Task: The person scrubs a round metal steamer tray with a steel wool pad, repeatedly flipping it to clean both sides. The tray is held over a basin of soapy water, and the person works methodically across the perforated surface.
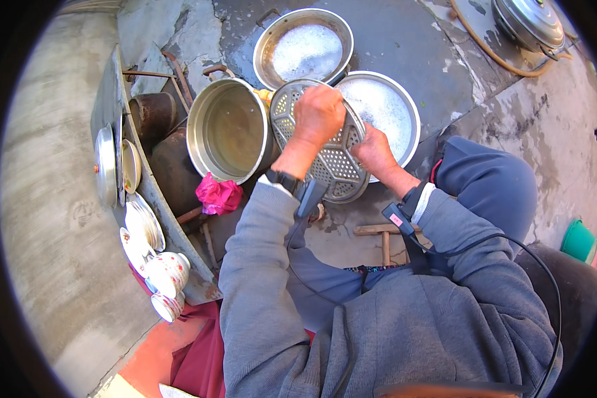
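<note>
Two hands touch the tray point(339, 161). The right hand point(376, 149) pinches its edge; the left hand point(319, 114) has a grip I cannot tell. Pinching should be firm, against slipping.

Left hand point(320, 114) sits knuckles up, fingers point(331, 99) bent; right hand point(376, 151) lower; both forearms point(265, 222) angle forward.

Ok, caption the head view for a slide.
Right hand grips perforated steamer rack, left hand curled over it, near two sudsy basins.
</note>
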`<action>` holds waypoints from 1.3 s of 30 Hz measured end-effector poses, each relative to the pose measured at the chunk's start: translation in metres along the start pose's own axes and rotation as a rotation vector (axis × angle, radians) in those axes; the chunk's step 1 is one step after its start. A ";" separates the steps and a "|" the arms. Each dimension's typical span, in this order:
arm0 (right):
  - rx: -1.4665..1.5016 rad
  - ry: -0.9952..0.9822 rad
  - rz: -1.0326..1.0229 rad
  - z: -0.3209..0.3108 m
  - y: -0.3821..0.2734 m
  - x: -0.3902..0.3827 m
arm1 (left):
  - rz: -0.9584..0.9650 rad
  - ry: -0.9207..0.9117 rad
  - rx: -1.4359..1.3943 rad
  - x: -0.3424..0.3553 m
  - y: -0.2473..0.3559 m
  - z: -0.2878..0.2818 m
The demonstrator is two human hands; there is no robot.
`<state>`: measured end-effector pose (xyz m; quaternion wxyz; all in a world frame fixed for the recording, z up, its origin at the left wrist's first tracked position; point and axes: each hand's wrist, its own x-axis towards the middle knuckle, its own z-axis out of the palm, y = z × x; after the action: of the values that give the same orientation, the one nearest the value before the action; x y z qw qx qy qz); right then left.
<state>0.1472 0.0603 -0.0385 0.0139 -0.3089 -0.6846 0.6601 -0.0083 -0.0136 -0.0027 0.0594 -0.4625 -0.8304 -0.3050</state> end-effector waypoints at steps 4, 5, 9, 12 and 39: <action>0.032 -0.012 0.002 -0.001 0.000 0.002 | -0.275 0.001 0.093 0.025 -0.016 -0.009; 0.006 -0.001 0.008 -0.001 0.000 0.002 | -0.207 -0.021 0.016 0.024 -0.013 -0.008; -0.057 0.013 -0.069 -0.001 0.003 -0.004 | -0.061 0.024 -0.164 -0.020 0.025 0.009; 0.001 0.041 -0.100 -0.001 0.003 -0.003 | 0.000 0.016 -0.123 -0.018 0.015 0.012; -0.053 0.051 -0.056 -0.001 0.003 -0.002 | -0.021 0.030 -0.157 -0.012 0.010 0.013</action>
<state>0.1503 0.0601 -0.0404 0.0417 -0.3066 -0.7097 0.6329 0.0091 -0.0114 -0.0130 0.0321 -0.4522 -0.8079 -0.3766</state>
